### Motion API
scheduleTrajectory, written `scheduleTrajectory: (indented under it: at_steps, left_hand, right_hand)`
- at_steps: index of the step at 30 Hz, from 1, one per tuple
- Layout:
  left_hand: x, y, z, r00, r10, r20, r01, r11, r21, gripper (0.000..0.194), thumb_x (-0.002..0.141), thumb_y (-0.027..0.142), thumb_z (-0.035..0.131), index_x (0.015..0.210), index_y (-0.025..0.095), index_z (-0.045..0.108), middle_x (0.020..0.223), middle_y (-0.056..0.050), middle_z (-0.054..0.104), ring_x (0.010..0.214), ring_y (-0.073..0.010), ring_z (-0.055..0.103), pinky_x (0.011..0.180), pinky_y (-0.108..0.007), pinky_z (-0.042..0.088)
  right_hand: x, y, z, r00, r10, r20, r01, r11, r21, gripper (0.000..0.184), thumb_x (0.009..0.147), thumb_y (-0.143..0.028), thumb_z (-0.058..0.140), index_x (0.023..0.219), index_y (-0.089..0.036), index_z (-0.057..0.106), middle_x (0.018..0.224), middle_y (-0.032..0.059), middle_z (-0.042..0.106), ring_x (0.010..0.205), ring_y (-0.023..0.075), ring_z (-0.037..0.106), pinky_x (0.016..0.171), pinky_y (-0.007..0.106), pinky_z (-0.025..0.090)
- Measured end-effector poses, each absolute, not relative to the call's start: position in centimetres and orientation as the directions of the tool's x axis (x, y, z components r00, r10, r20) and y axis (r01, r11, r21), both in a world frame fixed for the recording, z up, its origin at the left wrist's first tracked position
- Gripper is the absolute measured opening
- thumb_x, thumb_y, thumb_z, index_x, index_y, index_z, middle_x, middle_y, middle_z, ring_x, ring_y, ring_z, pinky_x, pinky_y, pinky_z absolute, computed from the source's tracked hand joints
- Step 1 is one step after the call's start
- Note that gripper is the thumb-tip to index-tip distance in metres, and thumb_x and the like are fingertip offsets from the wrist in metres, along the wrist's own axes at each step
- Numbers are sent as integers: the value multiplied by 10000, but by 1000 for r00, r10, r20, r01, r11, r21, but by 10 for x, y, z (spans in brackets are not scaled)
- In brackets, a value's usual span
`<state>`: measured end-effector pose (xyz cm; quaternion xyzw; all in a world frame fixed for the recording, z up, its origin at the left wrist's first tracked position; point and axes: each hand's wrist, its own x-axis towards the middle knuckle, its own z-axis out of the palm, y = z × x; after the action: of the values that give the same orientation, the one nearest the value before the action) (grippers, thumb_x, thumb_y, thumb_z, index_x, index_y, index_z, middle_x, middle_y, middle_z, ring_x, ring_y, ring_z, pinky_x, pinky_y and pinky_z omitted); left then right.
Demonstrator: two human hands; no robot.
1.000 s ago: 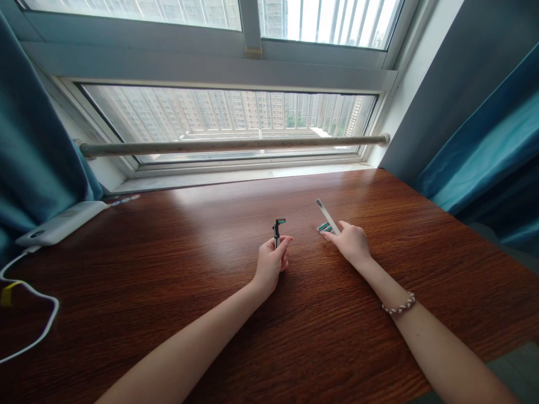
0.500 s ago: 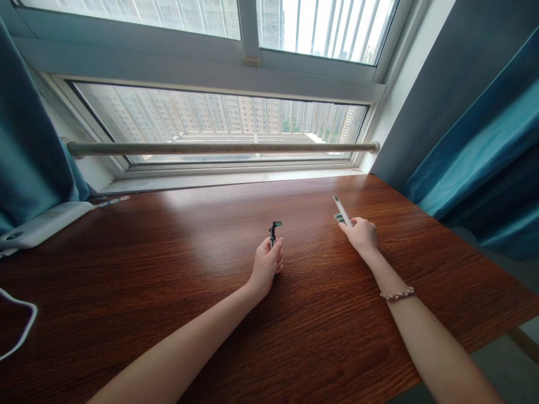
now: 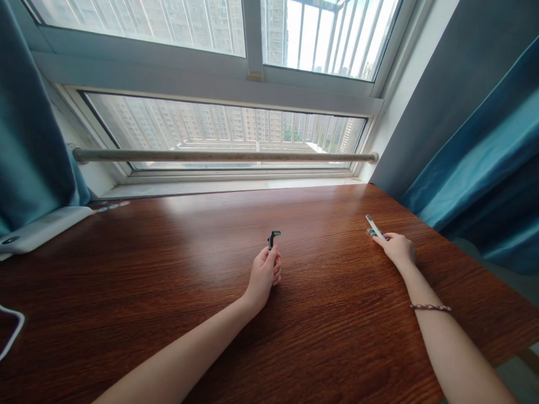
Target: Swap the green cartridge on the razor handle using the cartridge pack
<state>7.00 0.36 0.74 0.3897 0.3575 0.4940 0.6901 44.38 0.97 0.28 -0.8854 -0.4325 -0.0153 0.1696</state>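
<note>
My left hand [image 3: 264, 275] rests on the wooden table [image 3: 177, 292] near the middle, fingers closed round a small dark razor handle [image 3: 273, 238] that stands upright with a green tip. My right hand [image 3: 398, 248] lies further right near the table's right side. Its fingers are closed on a slim white strip [image 3: 374, 225] that points up and away, with a small green and white cartridge piece [image 3: 371, 232] at its base against the fingertips. A beaded bracelet [image 3: 430, 307] circles my right wrist.
A white flat device [image 3: 37, 229] lies at the table's far left, and a white cable [image 3: 12, 334] loops at the left edge. Behind the table are a window sill and a metal rail [image 3: 223, 156]. Teal curtains [image 3: 480, 151] hang on both sides.
My right hand has slid to the right across the table with the white strip and cartridge piece. My left hand has stayed in place holding the razor handle. The view tilted slightly.
</note>
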Motion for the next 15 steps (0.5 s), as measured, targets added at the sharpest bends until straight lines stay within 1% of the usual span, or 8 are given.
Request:
scheduleTrajectory:
  at_steps: [8, 12, 13, 15]
  left_hand:
    - [69, 2, 7, 272, 956, -109, -380, 211, 901, 308, 767, 473, 503, 697, 188, 409, 422, 108, 272, 307, -22, 197, 290, -131, 191]
    - [70, 2, 6, 268, 957, -114, -380, 214, 900, 300, 774, 468, 497, 706, 189, 413, 422, 109, 270, 310, -22, 195, 293, -132, 190]
    - [70, 2, 6, 267, 957, -113, -381, 213, 900, 296, 777, 466, 494, 708, 189, 413, 422, 108, 271, 310, -22, 196, 294, -132, 190]
    - [70, 2, 5, 267, 957, -115, -378, 214, 901, 295, 782, 464, 490, 706, 190, 411, 420, 108, 271, 311, -22, 195, 295, -133, 190]
  right_hand:
    - [453, 10, -2, 621, 762, 183, 775, -562, -290, 509, 617, -585, 564, 927, -197, 676, 809, 136, 674, 720, 280, 598, 550, 312, 382]
    - [447, 8, 3, 611, 755, 236, 787, -550, -280, 639, 634, -612, 538, 1082, -163, 606, 861, 153, 660, 735, 287, 585, 540, 313, 364]
    - [443, 8, 5, 600, 760, 250, 797, -537, -277, 635, 653, -616, 517, 1109, -179, 589, 859, 137, 661, 730, 278, 583, 538, 308, 358]
    - [433, 7, 7, 564, 782, 264, 822, -501, -272, 537, 699, -599, 482, 1095, -254, 592, 822, 79, 666, 700, 244, 579, 532, 290, 346]
